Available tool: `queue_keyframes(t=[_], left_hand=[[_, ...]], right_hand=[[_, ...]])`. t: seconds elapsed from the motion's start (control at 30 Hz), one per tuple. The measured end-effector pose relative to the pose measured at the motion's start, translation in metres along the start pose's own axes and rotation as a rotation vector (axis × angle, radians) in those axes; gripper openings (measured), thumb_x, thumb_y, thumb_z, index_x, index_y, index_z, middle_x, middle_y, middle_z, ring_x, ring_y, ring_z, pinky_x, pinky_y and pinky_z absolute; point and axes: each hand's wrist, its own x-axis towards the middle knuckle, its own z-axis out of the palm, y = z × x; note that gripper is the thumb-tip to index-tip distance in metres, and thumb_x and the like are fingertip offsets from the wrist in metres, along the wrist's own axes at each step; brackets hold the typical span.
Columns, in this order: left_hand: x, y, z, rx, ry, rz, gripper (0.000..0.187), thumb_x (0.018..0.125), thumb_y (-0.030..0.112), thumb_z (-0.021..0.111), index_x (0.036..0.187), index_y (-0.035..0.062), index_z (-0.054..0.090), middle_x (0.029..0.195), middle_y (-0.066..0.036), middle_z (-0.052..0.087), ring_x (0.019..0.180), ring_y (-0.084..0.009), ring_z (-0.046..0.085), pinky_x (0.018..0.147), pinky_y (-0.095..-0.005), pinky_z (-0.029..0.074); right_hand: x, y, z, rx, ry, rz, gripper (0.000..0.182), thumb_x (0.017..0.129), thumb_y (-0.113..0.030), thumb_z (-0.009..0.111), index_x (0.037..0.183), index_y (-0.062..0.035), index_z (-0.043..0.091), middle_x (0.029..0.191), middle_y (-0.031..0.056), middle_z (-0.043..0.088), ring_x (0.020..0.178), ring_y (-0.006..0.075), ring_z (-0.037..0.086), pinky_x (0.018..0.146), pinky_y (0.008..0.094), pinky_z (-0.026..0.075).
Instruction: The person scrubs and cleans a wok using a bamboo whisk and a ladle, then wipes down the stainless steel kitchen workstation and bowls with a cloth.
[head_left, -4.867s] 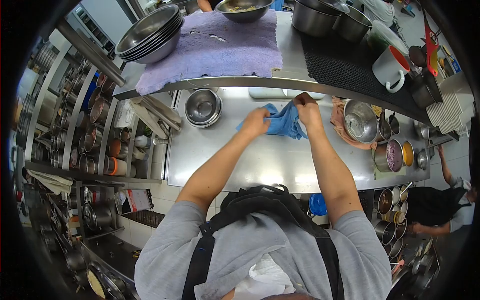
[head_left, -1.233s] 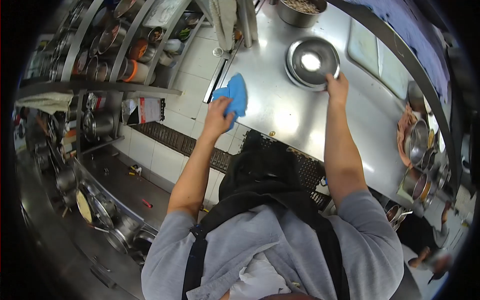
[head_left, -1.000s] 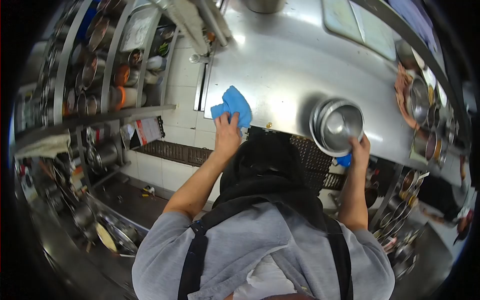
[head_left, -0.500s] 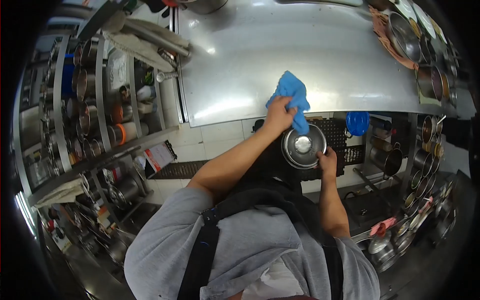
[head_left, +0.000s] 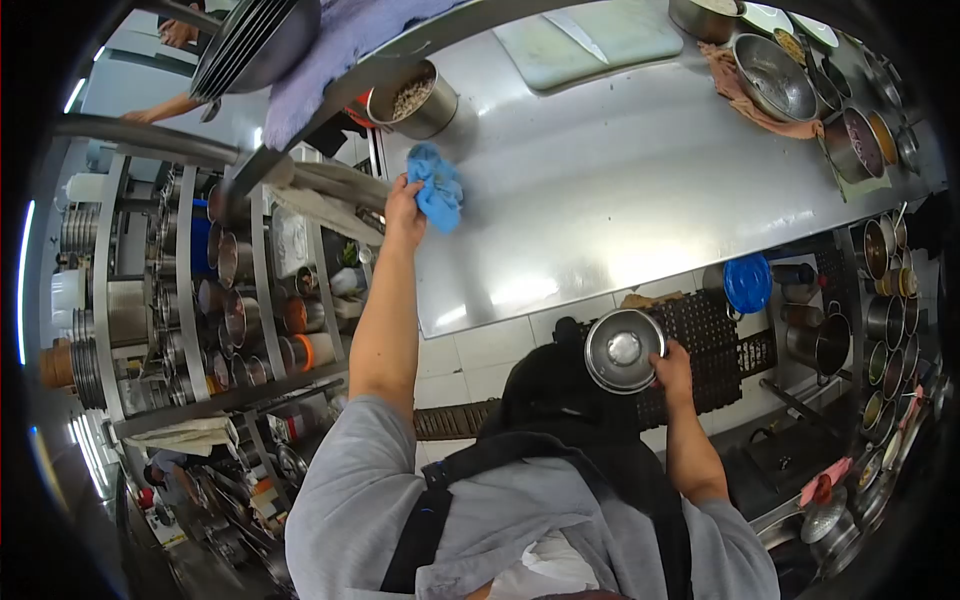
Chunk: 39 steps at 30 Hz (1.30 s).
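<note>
**A:** Where are the hands right now?

**B:** The left hand [head_left: 403,205] is stretched out to the far left corner of the steel counter [head_left: 640,190], fingers closed on a bunched blue cloth [head_left: 437,187] that is pressed against the surface there. The right hand [head_left: 673,366] is down below the near edge of the counter, fingers curled around the rim of a small stack of steel bowls [head_left: 623,349], holding it off the worktop in front of the body.

**B:** Just beyond the cloth stands a steel pot of grains [head_left: 412,98], and a white cutting board [head_left: 590,32] lies further along the far edge.

**A:** How far along does the wiping look?

**B:** I'd judge it well under way rather than finished. The wide middle of the counter shows bare and shiny, with nothing standing on it, so that part looks dealt with. The cloth is working the far left corner, next to the pot. The right end is crowded with pans and containers on a pinkish towel [head_left: 735,85], and I can't tell whether that area has been wiped.

**A:** And the bowls?

**B:** Off the counter, in the right hand's grip, not set down anywhere.
</note>
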Motion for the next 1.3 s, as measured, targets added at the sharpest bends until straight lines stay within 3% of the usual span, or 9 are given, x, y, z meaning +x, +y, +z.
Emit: queue_keyframes(t=[0.23,0.3,0.43,0.57,0.7,0.83,1.03,1.17,1.3], left_hand=[[0.082,-0.034,-0.001,0.077,0.118,0.035,0.030,0.086,0.007,0.054,0.116,0.0029,0.057,0.103,-0.015,0.064,0.094,-0.0265,0.063,0.085,-0.0366,0.051],[0.096,-0.063,-0.006,1.111,0.417,0.307,0.036,0.083,0.014,0.059,0.117,0.0057,0.062,0.106,-0.022,0.063,0.096,-0.0327,0.062,0.086,-0.0396,0.049],[0.110,-0.082,0.013,1.434,0.366,0.557,0.038,0.078,0.016,0.059,0.115,0.0077,0.065,0.102,-0.022,0.061,0.092,-0.0404,0.059,0.086,-0.0439,0.047],[0.124,-0.088,0.066,1.494,0.261,0.675,0.039,0.078,0.014,0.057,0.117,0.0065,0.063,0.101,-0.021,0.061,0.092,-0.0413,0.058,0.085,-0.0454,0.047],[0.127,-0.098,0.139,1.473,-0.108,0.766,0.044,0.078,0.007,0.051,0.121,0.0068,0.059,0.112,-0.022,0.058,0.098,-0.0418,0.055,0.087,-0.0451,0.045],[0.051,-0.135,0.187,1.483,-0.333,0.964,0.041,0.077,0.002,0.052,0.116,0.0080,0.062,0.119,-0.021,0.058,0.101,-0.0369,0.053,0.090,-0.0412,0.045],[-0.120,-0.165,0.193,1.313,-0.582,0.752,0.043,0.070,-0.007,0.057,0.111,0.0059,0.062,0.120,-0.018,0.054,0.103,-0.0350,0.051,0.091,-0.0415,0.045],[-0.166,-0.163,0.184,1.179,-0.657,0.576,0.045,0.069,-0.011,0.056,0.111,0.0044,0.061,0.116,-0.019,0.056,0.103,-0.0363,0.053,0.091,-0.0421,0.046],[-0.167,-0.136,0.144,0.853,-0.371,0.384,0.042,0.073,-0.011,0.054,0.112,0.0014,0.058,0.107,-0.017,0.060,0.102,-0.0319,0.060,0.090,-0.0374,0.047]], right_hand=[[0.020,-0.001,0.000,-0.006,-0.013,0.006,0.025,0.073,-0.005,0.063,0.093,0.0096,0.058,0.070,0.0191,0.065,0.051,0.0254,0.065,0.039,0.0341,0.051],[0.022,-0.013,-0.004,-0.005,-0.026,0.015,0.026,0.074,-0.004,0.063,0.095,0.0097,0.058,0.070,0.0191,0.065,0.048,0.0253,0.064,0.039,0.0344,0.050],[0.023,-0.026,-0.016,-0.023,-0.013,0.049,0.029,0.074,-0.005,0.064,0.099,0.0098,0.058,0.069,0.0188,0.065,0.047,0.0256,0.063,0.038,0.0344,0.050],[0.034,-0.024,-0.023,-0.028,-0.058,0.079,0.032,0.075,-0.006,0.064,0.103,0.0092,0.059,0.071,0.0188,0.066,0.048,0.0253,0.064,0.042,0.0349,0.050],[0.044,-0.022,-0.028,-0.079,-0.019,0.041,0.034,0.076,-0.009,0.064,0.104,0.0090,0.058,0.071,0.0195,0.065,0.048,0.0251,0.064,0.046,0.0358,0.052],[0.059,-0.005,-0.027,-0.011,-0.051,0.137,0.036,0.076,-0.012,0.064,0.104,0.0095,0.058,0.071,0.0199,0.065,0.050,0.0261,0.064,0.048,0.0366,0.052],[0.071,-0.017,-0.022,0.006,0.007,0.126,0.034,0.076,-0.007,0.062,0.105,0.0097,0.058,0.073,0.0192,0.066,0.048,0.0245,0.063,0.042,0.0348,0.051],[0.077,-0.019,-0.017,-0.005,-0.034,0.088,0.033,0.077,-0.009,0.065,0.104,0.0087,0.060,0.072,0.0187,0.066,0.049,0.0240,0.063,0.044,0.0347,0.051],[0.069,-0.030,-0.018,-0.011,-0.063,0.074,0.032,0.076,-0.009,0.064,0.103,0.0086,0.061,0.071,0.0181,0.066,0.050,0.0237,0.063,0.046,0.0337,0.051]])
